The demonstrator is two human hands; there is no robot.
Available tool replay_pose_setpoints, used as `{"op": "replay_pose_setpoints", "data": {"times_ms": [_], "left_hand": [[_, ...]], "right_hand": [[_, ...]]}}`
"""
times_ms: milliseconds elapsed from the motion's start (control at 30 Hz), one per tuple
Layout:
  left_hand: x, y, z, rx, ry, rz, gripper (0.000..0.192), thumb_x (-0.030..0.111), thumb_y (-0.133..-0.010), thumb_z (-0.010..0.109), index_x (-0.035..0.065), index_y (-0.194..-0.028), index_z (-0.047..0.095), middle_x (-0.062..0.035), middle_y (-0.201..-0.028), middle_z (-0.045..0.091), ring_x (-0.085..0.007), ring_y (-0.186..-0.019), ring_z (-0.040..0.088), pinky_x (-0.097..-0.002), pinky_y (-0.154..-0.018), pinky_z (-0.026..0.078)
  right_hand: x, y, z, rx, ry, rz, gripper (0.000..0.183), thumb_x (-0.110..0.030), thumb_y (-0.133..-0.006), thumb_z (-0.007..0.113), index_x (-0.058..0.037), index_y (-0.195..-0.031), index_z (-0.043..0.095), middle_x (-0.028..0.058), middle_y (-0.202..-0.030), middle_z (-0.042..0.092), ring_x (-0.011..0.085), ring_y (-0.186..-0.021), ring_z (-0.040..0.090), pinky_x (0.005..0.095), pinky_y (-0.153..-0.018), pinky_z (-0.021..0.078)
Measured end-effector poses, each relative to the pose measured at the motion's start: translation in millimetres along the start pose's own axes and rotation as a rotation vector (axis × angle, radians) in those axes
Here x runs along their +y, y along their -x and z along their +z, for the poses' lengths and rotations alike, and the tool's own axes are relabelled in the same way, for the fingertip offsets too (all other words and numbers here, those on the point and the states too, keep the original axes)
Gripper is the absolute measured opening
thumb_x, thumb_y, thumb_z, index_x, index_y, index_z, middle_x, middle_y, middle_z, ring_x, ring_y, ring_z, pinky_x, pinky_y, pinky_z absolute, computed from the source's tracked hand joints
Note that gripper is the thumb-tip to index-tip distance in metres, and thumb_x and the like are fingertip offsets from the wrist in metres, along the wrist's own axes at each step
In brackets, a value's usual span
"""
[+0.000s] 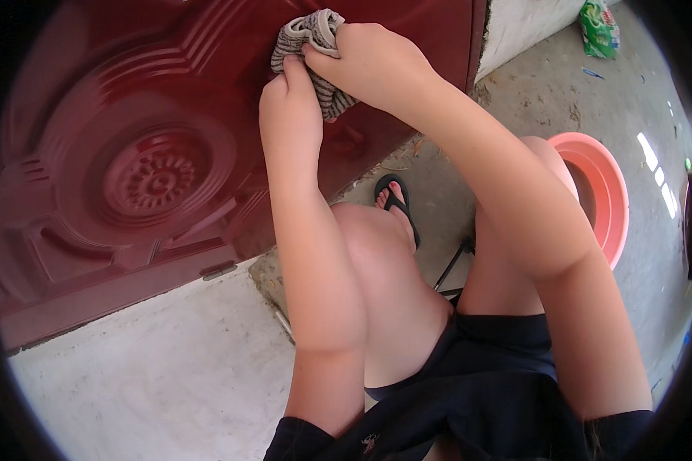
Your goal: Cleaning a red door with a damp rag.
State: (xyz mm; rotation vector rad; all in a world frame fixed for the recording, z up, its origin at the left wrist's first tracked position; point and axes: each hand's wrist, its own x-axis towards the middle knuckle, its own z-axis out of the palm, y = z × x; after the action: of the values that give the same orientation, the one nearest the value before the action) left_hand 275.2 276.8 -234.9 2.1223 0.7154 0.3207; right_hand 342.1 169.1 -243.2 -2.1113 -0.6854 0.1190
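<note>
Both of my arms reach out to a bunched grey-and-dark striped cloth (pixel 337 102) with pale edging, held in front of a glossy dark red embossed door (pixel 225 190). My left hand (pixel 291 95) grips the cloth's near left side, its thumb lying on top. From the right, my right hand (pixel 369 60) is closed on the upper part of the cloth. Most of the fingers on both hands are hidden behind the hands or in the folds. Whether the cloth touches the door, I cannot tell.
A pink plastic basin (pixel 616 201) stands on the concrete floor (pixel 553 92) beyond my right leg, partly hidden by it. A green plastic bag (pixel 601 31) bearing writing lies at the far right. A white wall (pixel 167 374) borders the door, with a hinge (pixel 219 271) at its edge.
</note>
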Motion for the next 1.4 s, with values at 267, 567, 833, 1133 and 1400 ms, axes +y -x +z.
{"op": "replay_pose_setpoints", "data": {"times_ms": [267, 567, 833, 1133, 1400], "left_hand": [[6, 10, 6, 0.275, 0.13, 0.368, 0.052, 0.035, -0.099, 0.038, -0.0104, -0.091, 0.061, -0.0218, -0.075, 0.063, -0.0293, -0.066, 0.057, -0.0402, -0.068, 0.044], [12, 4, 8, 0.239, 0.21, 0.356, 0.054, 0.038, -0.101, 0.035, -0.0087, -0.098, 0.062, -0.017, -0.081, 0.067, -0.0231, -0.072, 0.062, -0.0373, -0.069, 0.046], [-9, -11, 7, -0.198, -0.01, -0.003, 0.059, 0.041, -0.102, 0.024, 0.0005, -0.083, 0.064, -0.0081, -0.066, 0.065, -0.0142, -0.054, 0.06, -0.0257, -0.05, 0.045], [7, 8, 11, 0.292, 0.079, 0.405, 0.053, 0.035, -0.099, 0.038, -0.0106, -0.09, 0.062, -0.0208, -0.073, 0.065, -0.0283, -0.066, 0.06, -0.0405, -0.066, 0.045], [17, 7, 10, 0.308, 0.211, 0.449, 0.05, 0.036, -0.101, 0.038, -0.0074, -0.104, 0.062, -0.0124, -0.09, 0.068, -0.0166, -0.079, 0.061, -0.031, -0.069, 0.047]], "right_hand": [[-2, -3, -2, 0.195, 0.013, -0.194, 0.045, -0.044, -0.086, 0.054, -0.0022, -0.078, 0.069, 0.0135, -0.065, 0.066, 0.0307, -0.064, 0.067, 0.0398, -0.06, 0.0554], [-21, 0, -33, 0.012, -0.122, -0.113, 0.05, -0.041, -0.088, 0.052, 0.0084, -0.089, 0.062, 0.0248, -0.072, 0.065, 0.0391, -0.068, 0.065, 0.0443, -0.065, 0.0538], [11, -3, -2, 0.018, 0.068, -0.017, 0.05, -0.047, -0.088, 0.052, 0.0006, -0.08, 0.067, 0.0191, -0.069, 0.064, 0.034, -0.066, 0.065, 0.0415, -0.062, 0.0528], [-7, -2, -15, 0.139, 0.0, -0.166, 0.045, -0.043, -0.086, 0.053, -0.0018, -0.08, 0.069, 0.015, -0.071, 0.067, 0.029, -0.066, 0.068, 0.0391, -0.058, 0.0555], [-18, -4, -26, 0.15, -0.104, -0.182, 0.049, -0.041, -0.088, 0.052, 0.0068, -0.087, 0.063, 0.0251, -0.073, 0.065, 0.0397, -0.069, 0.065, 0.0445, -0.065, 0.0536]]}}
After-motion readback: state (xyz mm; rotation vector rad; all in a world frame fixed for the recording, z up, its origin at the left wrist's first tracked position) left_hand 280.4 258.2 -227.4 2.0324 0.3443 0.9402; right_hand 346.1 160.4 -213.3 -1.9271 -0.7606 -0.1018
